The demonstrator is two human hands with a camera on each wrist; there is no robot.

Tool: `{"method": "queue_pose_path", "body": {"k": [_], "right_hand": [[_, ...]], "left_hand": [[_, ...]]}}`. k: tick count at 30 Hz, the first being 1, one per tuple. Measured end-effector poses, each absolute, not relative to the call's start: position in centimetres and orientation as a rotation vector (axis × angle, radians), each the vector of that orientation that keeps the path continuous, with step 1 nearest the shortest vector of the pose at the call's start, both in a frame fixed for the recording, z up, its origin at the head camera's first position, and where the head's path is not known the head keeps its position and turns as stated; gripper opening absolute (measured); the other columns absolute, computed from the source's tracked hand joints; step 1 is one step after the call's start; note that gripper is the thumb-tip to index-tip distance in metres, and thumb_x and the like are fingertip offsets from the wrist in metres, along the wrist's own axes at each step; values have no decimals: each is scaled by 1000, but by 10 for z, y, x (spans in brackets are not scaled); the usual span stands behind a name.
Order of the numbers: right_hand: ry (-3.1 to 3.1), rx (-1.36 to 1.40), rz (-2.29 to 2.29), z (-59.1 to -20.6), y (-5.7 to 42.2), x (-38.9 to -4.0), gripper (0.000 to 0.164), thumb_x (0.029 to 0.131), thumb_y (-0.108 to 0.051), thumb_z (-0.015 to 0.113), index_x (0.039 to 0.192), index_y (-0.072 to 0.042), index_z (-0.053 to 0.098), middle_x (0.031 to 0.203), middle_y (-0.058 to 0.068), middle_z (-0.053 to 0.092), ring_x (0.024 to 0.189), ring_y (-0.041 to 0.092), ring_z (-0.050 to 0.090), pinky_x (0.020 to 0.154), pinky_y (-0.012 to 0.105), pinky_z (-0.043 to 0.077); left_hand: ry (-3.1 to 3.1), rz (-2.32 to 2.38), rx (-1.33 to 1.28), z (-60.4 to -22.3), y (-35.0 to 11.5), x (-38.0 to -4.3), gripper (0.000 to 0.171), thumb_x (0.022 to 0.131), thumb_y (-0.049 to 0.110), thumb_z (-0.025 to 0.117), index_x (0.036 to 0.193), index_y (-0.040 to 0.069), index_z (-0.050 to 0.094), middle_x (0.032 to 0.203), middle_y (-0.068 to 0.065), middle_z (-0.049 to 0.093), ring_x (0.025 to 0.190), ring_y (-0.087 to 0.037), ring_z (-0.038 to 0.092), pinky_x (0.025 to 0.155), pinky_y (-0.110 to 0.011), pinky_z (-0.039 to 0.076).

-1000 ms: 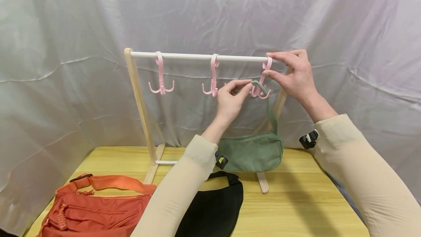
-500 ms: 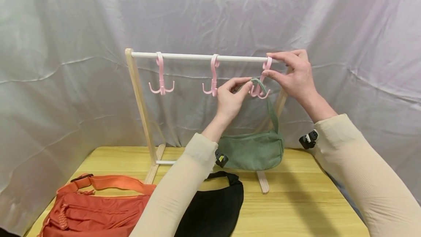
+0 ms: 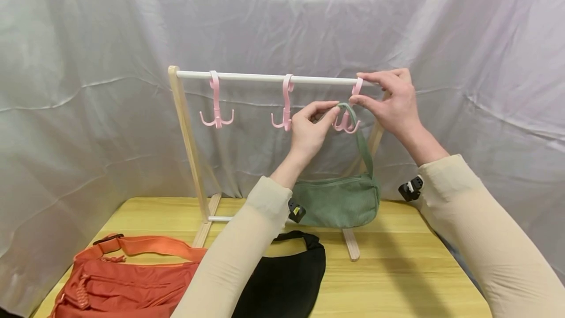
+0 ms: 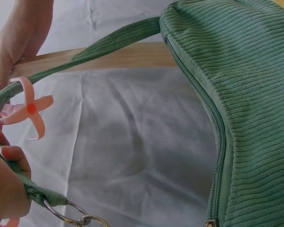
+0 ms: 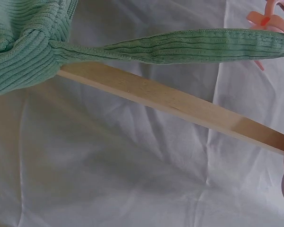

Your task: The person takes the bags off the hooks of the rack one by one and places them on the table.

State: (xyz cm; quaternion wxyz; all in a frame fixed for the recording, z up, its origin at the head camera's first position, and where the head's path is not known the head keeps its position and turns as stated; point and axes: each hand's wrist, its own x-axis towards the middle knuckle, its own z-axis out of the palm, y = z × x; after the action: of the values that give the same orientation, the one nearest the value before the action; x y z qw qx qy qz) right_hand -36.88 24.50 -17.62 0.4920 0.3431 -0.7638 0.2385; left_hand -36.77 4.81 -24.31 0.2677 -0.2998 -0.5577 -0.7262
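My left hand (image 3: pixel 306 131) pinches the top of the strap (image 3: pixel 364 153) of a green corduroy shoulder bag (image 3: pixel 340 202), which hangs below it. Beside that strap is a pink multi-prong hook (image 3: pixel 346 124) at the right end of the white rod (image 3: pixel 251 77). My right hand (image 3: pixel 395 104) pinches this hook's upper part, with its index finger over the rod. In the left wrist view the strap runs against the hook's prongs (image 4: pixel 31 108); whether it bears on one, I cannot tell. Metal rings (image 4: pixel 75 213) join the strap's lower end there.
Two more pink hooks, one at left (image 3: pixel 217 102) and one in the middle (image 3: pixel 287 104), hang on the wooden-legged rack (image 3: pixel 190 146). On the yellow wood table (image 3: pixel 397 259) lie an orange-red bag (image 3: pixel 132 278) and a black bag (image 3: pixel 287 278). Grey cloth (image 3: pixel 110 63) hangs behind.
My left hand's fingertips and the strap's top have risen slightly beside the hook. The held hook and my right hand have shifted a little left.
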Motion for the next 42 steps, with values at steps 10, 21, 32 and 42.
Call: {"method": "queue_pose_path", "body": {"k": [10,21,32,42], "right_hand": [[-1873,811,562,-175,243,-369,56,74,-22,91,125,-5,75,113,21,75,98,-5,32,82,26,29],[-1884,811,564,-172,244,-371,55,79,-33,86,125,-5,75,115,21,74,99,-6,31,82,26,30],[-1897,782,560,-174,242,-370,52,75,-11,92,123,-2,75,113,23,74,97,-6,30,81,25,29],[-1889,767,592,-175,240,-371,48,77,-9,92,121,-2,76,113,21,75,99,-7,31,79,24,31]], "left_hand": [[-1482,-1996,-809,-236,48,-366,18,94,4,77,110,-4,77,101,-15,78,78,-2,66,68,-18,52],[-1444,-2029,-797,-231,49,-364,19,93,3,77,110,-5,77,99,-15,77,72,-1,60,62,-17,46],[-1415,-2034,-814,-233,49,-360,19,94,1,76,111,-7,76,100,-20,76,71,0,59,62,-16,46],[-1407,-2000,-806,-228,53,-357,19,94,4,77,110,-5,77,97,-18,76,70,0,58,57,-17,42]]}}
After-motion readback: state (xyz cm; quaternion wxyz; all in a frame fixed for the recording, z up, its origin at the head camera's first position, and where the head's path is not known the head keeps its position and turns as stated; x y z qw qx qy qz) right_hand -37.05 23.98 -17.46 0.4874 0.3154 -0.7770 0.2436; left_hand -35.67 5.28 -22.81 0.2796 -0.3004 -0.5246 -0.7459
